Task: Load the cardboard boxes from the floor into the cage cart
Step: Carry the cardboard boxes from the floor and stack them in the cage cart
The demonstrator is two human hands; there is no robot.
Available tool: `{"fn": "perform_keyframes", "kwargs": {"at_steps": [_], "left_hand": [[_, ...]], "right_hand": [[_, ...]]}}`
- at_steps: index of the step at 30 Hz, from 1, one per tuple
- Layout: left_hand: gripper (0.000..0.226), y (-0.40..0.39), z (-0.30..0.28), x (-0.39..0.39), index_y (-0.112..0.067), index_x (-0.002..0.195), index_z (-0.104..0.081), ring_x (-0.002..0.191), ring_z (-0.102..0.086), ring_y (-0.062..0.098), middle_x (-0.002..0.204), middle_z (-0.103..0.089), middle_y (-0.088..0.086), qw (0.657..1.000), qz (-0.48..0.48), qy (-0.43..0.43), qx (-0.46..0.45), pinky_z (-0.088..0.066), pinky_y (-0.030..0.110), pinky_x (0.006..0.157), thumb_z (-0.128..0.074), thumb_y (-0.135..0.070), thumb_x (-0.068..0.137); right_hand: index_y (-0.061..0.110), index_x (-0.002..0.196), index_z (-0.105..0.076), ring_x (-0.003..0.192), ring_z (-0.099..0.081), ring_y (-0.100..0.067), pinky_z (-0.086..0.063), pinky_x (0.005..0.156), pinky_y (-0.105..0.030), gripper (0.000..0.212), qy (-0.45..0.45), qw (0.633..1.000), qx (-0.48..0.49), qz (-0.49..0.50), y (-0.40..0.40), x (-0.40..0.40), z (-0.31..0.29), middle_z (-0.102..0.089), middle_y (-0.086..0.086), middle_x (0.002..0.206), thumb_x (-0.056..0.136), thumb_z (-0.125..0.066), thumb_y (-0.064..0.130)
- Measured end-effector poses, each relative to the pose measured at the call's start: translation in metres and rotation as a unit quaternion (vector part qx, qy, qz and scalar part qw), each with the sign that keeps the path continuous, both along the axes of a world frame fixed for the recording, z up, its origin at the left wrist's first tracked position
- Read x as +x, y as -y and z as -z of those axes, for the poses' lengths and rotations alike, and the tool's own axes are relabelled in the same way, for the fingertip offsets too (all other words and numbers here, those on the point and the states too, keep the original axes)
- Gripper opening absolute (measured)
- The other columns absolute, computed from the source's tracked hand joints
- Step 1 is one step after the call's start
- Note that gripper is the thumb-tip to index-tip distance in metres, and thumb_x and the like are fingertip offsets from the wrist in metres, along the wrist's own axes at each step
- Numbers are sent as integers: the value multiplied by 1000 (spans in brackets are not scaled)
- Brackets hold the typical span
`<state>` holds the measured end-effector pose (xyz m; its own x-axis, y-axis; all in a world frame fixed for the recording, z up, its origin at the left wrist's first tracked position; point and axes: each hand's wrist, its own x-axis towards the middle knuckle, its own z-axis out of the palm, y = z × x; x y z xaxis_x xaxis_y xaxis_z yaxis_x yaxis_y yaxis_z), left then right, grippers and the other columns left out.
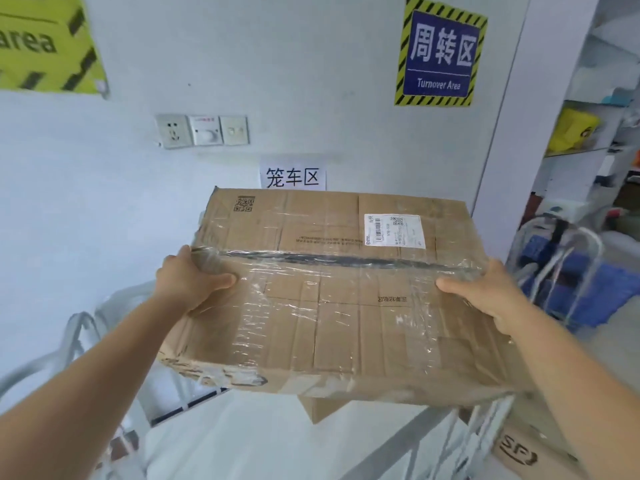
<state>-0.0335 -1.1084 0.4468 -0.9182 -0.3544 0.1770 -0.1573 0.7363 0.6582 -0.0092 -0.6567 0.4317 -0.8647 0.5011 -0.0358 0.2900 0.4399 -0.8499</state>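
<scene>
- The taped cardboard box [332,289] is held in the air above the cage cart [104,327].
- The left hand [188,284] and right hand [485,292] grip its opposite sides, thumbs on top.
- The other fingers are hidden under the box.
- A second box [318,408] shows partly beneath it.

The cardboard box [332,289] is plain brown, wrapped in clear glossy tape, with a dark seam line across its top, a black QR print [244,203] at one corner and a white shipping label [394,231] with black print. On the pale grey-white wall [311,81] hangs a blue sign [440,51] with white lettering inside a yellow-and-black striped border. A yellow banner [45,43] with black letters hangs nearby. The cage cart [138,410] bars are light grey. A brown box [523,452] carries black "SF" lettering.
</scene>
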Motion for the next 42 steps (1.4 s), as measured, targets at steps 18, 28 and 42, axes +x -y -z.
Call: {"fn": "perform_keyframes", "kwargs": {"at_steps": [18,28,42], "left_hand": [[89,130,120,11,-11,133,-45,110,-55,32,123,-55,15,969,-205,133,30,-48,40,87,-87,-44,61],[93,142,212,-1,-20,130,-42,106,-56,30,122,-54,10,930,-284,228,48,-53,44,86,-86,-52,54],[90,190,320,-23,-23,132,-40,113,-49,31,118,-51,11,893,-294,331,82,-46,44,93,-86,-41,57]], "right_hand": [[19,131,-43,115,-55,-30,-48,93,-43,91,113,972,18,-204,162,-167,118,-55,-7,130,57,-92,41],[17,122,-47,105,-56,-26,-40,60,-28,76,189,942,27,-276,200,-237,210,-54,-10,125,61,-91,29],[18,153,-14,136,-38,-29,-35,110,-44,122,328,882,56,-333,258,-282,318,-29,-8,154,60,-92,28]]}}
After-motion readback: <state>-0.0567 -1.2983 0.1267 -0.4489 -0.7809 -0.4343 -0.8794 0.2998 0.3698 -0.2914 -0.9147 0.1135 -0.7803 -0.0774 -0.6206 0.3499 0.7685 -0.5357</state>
